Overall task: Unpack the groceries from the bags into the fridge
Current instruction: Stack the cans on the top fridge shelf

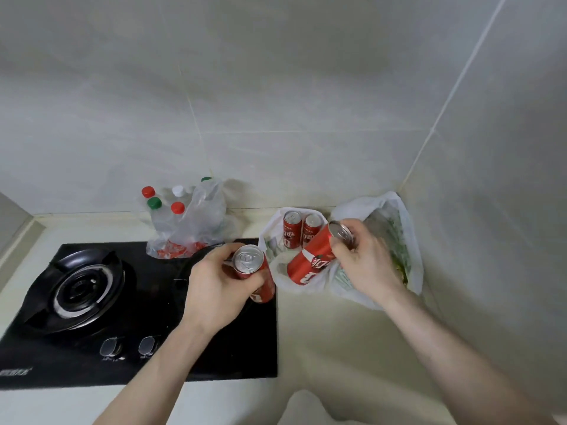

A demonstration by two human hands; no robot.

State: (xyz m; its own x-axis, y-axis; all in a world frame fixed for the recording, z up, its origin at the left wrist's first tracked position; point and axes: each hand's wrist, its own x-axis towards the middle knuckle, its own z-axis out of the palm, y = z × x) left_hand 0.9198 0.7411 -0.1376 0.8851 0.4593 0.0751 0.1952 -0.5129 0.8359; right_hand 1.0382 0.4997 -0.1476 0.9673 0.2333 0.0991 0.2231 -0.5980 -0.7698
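My left hand (214, 289) grips a red soda can (256, 271) upright over the right edge of the black stove. My right hand (365, 259) holds a second red can (313, 256) by its top, tilted, above an open white plastic bag (276, 237). Two more red cans (299, 230) stand inside that bag. A clear bag of bottles (190, 222) with red, green and white caps stands against the back wall. A white bag with green contents (395, 231) sits in the right corner, partly behind my right hand.
A black gas stove (92, 302) with a burner and two knobs fills the counter's left side. The pale counter (331, 342) lies in front of the bags. Tiled walls close off the back and right side. No fridge is in view.
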